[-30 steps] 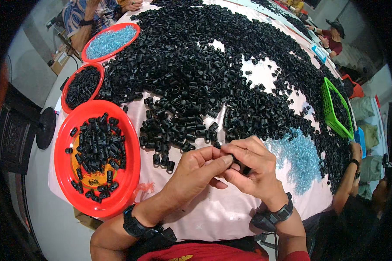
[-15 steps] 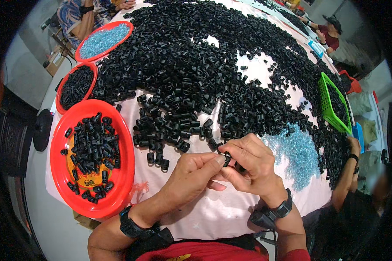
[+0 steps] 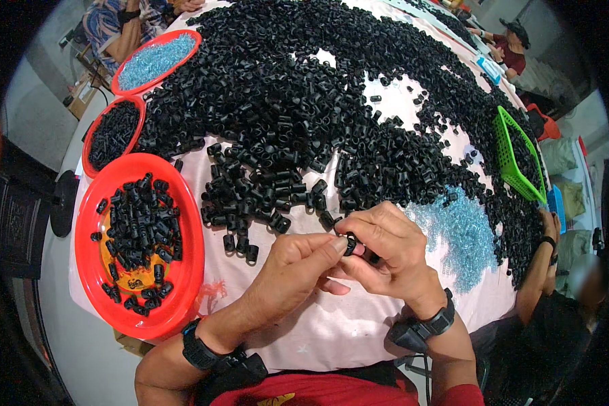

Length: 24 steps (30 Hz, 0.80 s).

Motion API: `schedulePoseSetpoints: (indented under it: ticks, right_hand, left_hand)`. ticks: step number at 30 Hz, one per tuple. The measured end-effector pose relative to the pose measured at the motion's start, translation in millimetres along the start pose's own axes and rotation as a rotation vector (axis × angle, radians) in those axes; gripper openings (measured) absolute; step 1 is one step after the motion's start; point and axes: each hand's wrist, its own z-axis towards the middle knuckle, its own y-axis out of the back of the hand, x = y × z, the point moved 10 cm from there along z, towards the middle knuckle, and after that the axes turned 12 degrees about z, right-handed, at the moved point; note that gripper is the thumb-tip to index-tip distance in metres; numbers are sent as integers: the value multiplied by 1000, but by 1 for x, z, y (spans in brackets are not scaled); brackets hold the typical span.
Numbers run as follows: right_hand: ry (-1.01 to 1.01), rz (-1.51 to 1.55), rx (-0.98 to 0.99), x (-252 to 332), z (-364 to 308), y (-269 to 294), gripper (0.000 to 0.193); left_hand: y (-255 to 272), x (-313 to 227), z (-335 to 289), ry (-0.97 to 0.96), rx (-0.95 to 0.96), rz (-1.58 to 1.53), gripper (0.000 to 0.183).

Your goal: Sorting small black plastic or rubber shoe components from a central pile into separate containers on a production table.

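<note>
Near the table's front edge, my two hands meet around a small black plastic cord lock [image 3: 350,244]. My left hand [image 3: 296,265] pinches it between thumb and fingers. My right hand [image 3: 390,252] closes on it from the other side, its index finger and thumb curled round it. A second black piece shows within the right hand's curled fingers, partly hidden. Just beyond my fingertips lies a large heap of loose black cord lock pieces [image 3: 271,135]. Right of my right hand is a pile of fine, shiny bluish springs [image 3: 457,233].
At left stands a red oval basin [image 3: 88,271] with black cord locks. Behind it are a red bowl [image 3: 142,128] of thin black parts and a red tray [image 3: 195,49] of springs. A green basket [image 3: 511,162] stands at right. Other people sit round the table.
My hands stay together on the cord lock, with only a small shift of the fingers. The whole view has slid slightly left.
</note>
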Motion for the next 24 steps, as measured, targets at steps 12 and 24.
schedulePoseSetpoints:
  ticks: [12, 24]
  right_hand:
    - [55, -21, 11, 3, 1, 0, 39]
    - [-155, 182, 43, -16, -4, -6, 45]
  left_hand:
    - [-3, -7, 0, -37, -27, 55, 36]
    - [-6, -3, -3, 49, 16, -164, 34]
